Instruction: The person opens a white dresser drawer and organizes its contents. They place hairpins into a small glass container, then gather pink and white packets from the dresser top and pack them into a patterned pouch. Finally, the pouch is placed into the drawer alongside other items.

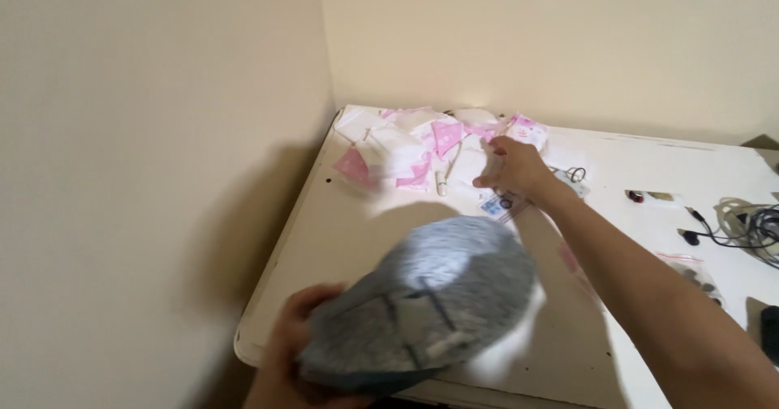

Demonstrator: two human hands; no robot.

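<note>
While the left hand (296, 352) grips a grey pouch (430, 299) above the table's (324, 238) near edge, the right hand (511, 168) reaches, fingers loosely spread, towards pink-and-white packets (406, 145) at its far corner.

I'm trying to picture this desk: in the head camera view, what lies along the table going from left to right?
Pile of pink-and-white packets → right hand reaching toward it → small scissors → small dark-and-red object → tangle of cables. Nearer the camera, the left hand holds a grey fabric cap.
</note>
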